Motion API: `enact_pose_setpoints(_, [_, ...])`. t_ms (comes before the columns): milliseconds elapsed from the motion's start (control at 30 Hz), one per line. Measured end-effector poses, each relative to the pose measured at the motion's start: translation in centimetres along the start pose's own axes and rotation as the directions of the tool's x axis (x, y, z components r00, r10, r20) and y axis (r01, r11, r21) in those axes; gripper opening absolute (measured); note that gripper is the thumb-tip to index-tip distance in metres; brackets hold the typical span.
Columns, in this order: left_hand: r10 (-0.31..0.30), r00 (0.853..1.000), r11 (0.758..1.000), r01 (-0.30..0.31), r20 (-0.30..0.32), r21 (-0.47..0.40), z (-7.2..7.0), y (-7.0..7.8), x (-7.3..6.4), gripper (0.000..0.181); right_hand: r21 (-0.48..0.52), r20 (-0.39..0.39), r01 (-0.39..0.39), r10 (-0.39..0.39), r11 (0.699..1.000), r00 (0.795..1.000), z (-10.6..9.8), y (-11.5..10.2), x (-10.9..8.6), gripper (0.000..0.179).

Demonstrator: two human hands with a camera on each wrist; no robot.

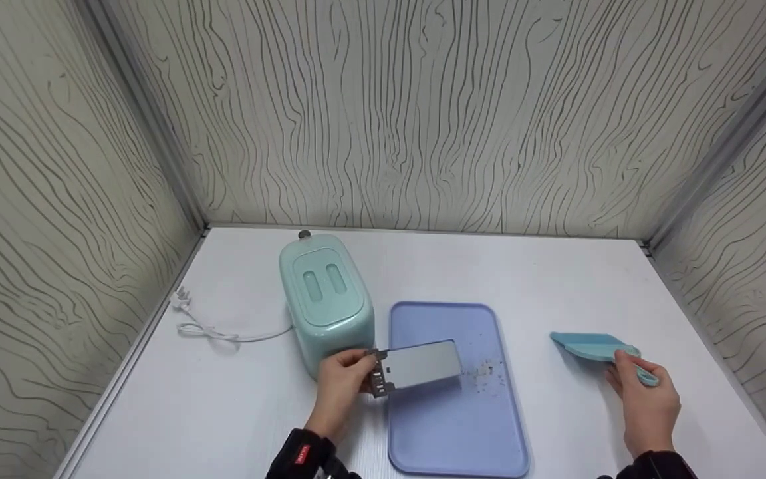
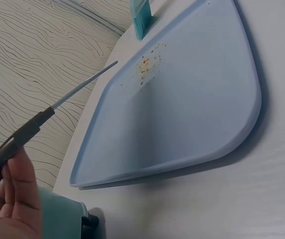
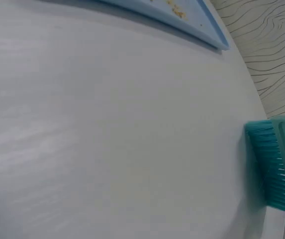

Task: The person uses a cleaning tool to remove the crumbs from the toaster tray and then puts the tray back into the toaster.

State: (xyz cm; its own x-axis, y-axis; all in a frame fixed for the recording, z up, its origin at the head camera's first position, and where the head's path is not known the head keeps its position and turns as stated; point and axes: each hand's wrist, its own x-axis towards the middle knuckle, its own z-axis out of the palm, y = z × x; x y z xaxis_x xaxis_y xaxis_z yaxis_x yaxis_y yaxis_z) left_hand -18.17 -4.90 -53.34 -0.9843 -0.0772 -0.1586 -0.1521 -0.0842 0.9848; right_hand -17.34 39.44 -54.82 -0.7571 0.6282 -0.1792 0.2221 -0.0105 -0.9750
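Note:
My left hand (image 1: 340,392) pinches the dark end of a flat grey crumb tray (image 1: 423,364), which is held above a blue tray (image 1: 449,432). Seen edge-on in the left wrist view, the crumb tray (image 2: 80,88) slants up from the fingers. Crumbs (image 1: 487,376) lie on the blue tray near its right side, just past the crumb tray's far end. A mint-green toaster (image 1: 326,286) with two lid slots stands left of the tray, close behind my left hand. At the right, my right hand (image 1: 649,402) grips the handle of a teal brush (image 1: 592,344); its bristles (image 3: 267,162) point toward the table.
A white power cord (image 1: 243,338) runs left from the toaster to a plug (image 1: 180,299). The white table (image 1: 522,273) is enclosed by panels with a wavy wood-line pattern (image 1: 416,120) at the back and both sides.

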Motion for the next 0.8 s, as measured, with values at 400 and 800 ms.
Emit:
enact_pose_setpoints(400, [-0.035,0.999,0.999,0.035,-0.025,-0.016,0.3,0.3,-0.3,0.027,-0.554,-0.042,0.138,-0.193,0.821,0.980,-1.5,1.5,0.2,0.049])
enact_pose_setpoints(800, [-0.059,0.998,0.997,0.057,-0.028,-0.056,0.4,0.3,-0.4,0.027,-0.819,0.123,0.228,-0.228,0.527,0.966,-1.7,3.1,0.7,0.041])
